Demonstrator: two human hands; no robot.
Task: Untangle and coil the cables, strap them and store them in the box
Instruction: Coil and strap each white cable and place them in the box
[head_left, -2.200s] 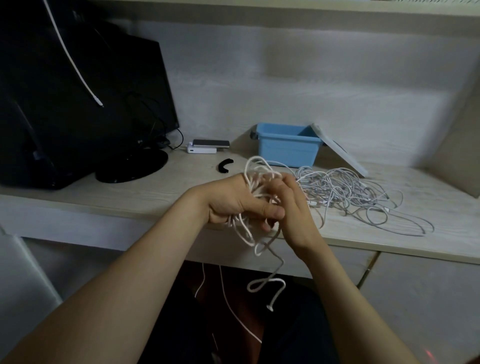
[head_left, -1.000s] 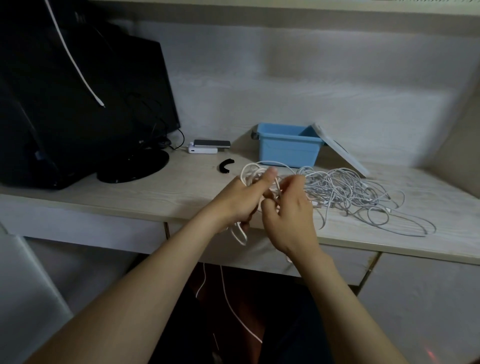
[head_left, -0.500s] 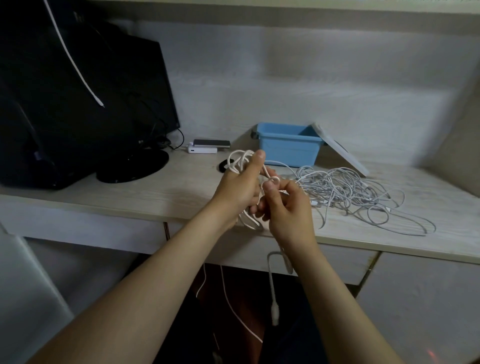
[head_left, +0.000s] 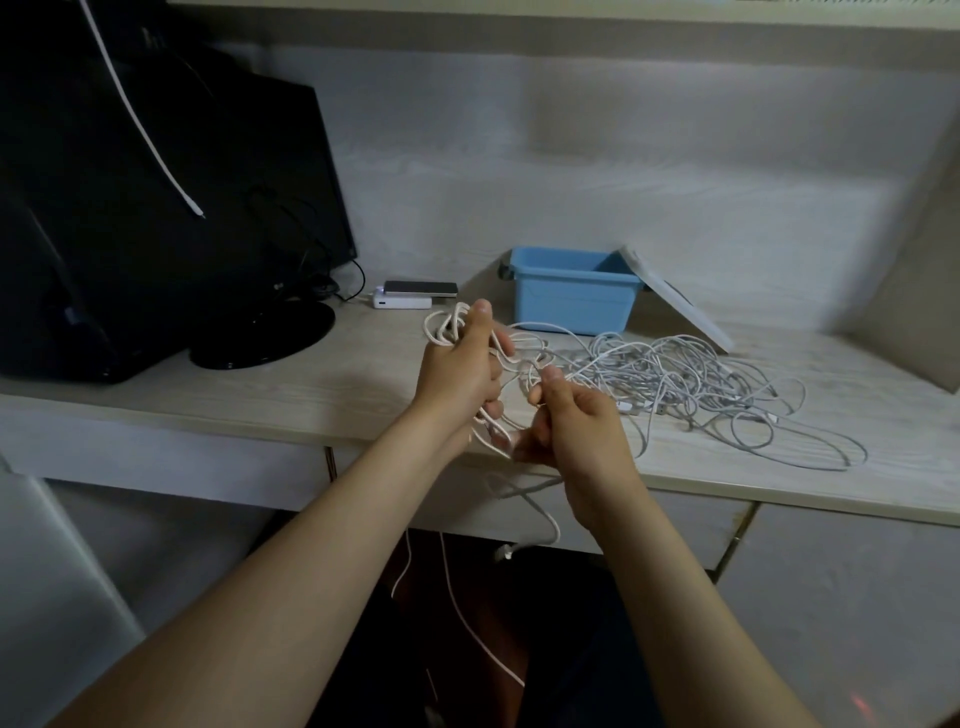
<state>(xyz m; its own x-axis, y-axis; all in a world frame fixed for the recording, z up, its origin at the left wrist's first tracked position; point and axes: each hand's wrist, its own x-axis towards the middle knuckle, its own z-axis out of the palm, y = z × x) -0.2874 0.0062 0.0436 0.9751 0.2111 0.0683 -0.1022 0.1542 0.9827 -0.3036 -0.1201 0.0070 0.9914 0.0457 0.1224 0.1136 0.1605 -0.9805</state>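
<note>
A white cable (head_left: 447, 327) is bunched in loops in the left hand (head_left: 460, 371), fingers closed round it above the desk's front edge. The right hand (head_left: 576, 421), just beside it, pinches a strand of the same cable; its loose end (head_left: 506, 552) hangs below the front edge. The tangled heap of cables (head_left: 691, 384) lies on the desk (head_left: 311, 384) to the right, near that edge. The blue box (head_left: 574, 299) stands toward the back edge, open, its inside hidden; its lid (head_left: 675, 301) leans against its right side.
</note>
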